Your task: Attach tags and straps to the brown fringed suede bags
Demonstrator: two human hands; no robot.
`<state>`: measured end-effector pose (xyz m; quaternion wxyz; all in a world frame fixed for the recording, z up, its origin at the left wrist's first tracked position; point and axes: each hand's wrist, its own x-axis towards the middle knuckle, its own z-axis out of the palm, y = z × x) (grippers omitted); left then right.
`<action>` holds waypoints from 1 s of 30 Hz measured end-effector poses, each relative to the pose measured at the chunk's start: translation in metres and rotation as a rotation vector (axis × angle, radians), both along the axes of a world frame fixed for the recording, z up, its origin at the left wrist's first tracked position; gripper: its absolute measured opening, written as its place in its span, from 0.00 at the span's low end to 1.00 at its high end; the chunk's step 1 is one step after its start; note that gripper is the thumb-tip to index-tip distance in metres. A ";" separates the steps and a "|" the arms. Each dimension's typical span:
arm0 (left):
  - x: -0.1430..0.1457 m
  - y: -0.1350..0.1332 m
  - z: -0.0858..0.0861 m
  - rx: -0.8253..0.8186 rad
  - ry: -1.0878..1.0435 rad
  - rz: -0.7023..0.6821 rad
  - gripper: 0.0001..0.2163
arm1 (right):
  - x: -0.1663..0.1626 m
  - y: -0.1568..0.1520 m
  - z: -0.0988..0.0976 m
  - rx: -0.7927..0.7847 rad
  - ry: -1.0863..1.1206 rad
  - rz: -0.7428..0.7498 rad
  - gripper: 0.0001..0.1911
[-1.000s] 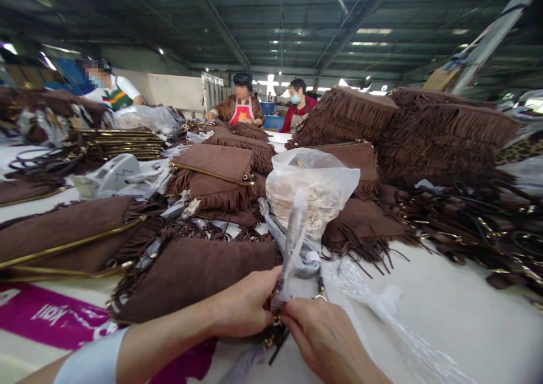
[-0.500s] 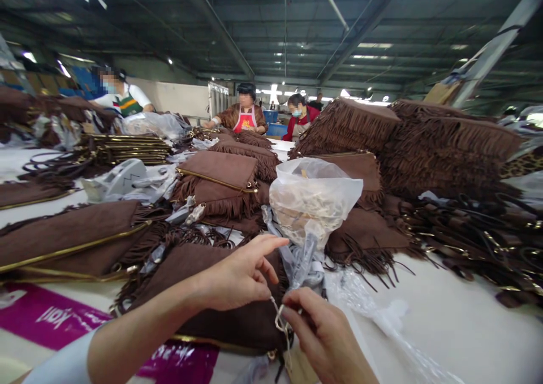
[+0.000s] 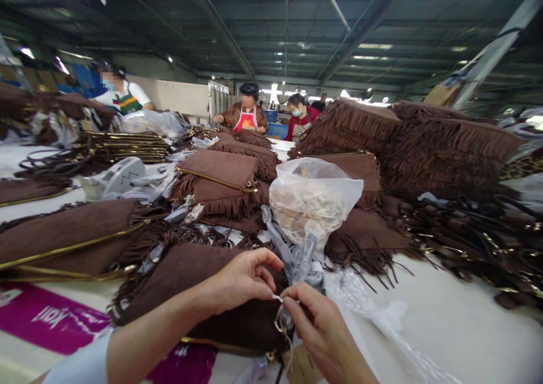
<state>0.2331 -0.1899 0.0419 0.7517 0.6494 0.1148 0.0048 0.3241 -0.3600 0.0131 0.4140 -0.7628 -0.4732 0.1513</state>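
White string [image 3: 277,297] up between your fingertips, right above the near edge of a brown fringed bag [image 3: 182,279].

Your right hand [image 3: 324,324] had the string nipped between thumb and index finger, basically no gap there, while your left hand [image 3: 241,279] was at the other end of that short bit, thumb tip right by it and index finger lifted and curled; couldn't tell if the left was really pinching it. More string dangled under your right fingertips toward a tan card [image 3: 302,366], partly hidden by that hand. Bag lay flat, gold zipper [image 3: 220,344] toward you, on top of a purple printed sheet [image 3: 51,319]. Clear-ish plastic bag [image 3: 316,194] stood just past your hands, with a heap of dark straps [image 3: 475,240] off to your right.
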 end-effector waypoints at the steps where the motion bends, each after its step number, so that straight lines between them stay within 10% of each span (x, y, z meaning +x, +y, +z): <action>1: 0.000 0.000 -0.001 -0.008 0.002 -0.001 0.22 | 0.000 0.000 0.000 -0.008 0.022 0.006 0.17; 18: 0.001 -0.003 -0.004 -0.040 -0.002 0.073 0.18 | 0.004 0.006 -0.001 0.121 0.203 -0.003 0.14; 30: 0.001 -0.025 -0.014 0.410 0.087 -0.021 0.09 | 0.013 0.004 -0.005 0.223 0.352 -0.028 0.14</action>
